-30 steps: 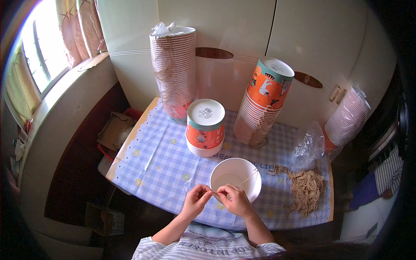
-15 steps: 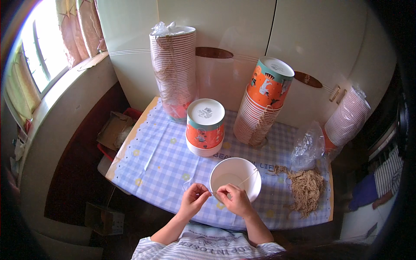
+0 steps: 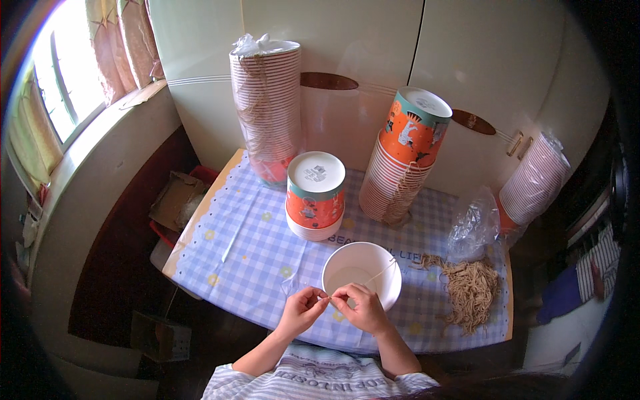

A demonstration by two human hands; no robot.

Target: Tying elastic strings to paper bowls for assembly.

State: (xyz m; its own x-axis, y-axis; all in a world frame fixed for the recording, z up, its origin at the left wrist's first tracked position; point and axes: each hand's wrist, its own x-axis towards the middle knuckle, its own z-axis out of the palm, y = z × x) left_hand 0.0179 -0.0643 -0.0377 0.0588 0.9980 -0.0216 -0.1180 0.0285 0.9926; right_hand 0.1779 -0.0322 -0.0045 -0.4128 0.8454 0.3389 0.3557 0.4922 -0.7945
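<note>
Hands at work: we see the left hand (image 3: 301, 310) and right hand (image 3: 360, 308) each with its grip pinched on a thin string (image 3: 383, 272) over the white paper cup (image 3: 361, 275) on the desk (image 3: 247, 247), apparently mid-tying, which next calls for steady tension.

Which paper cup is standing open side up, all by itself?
The white paper cup right in front of both hands, its open mouth facing up. All the other cups sit upside down in stacks, like the short orange stack behind it.
</note>
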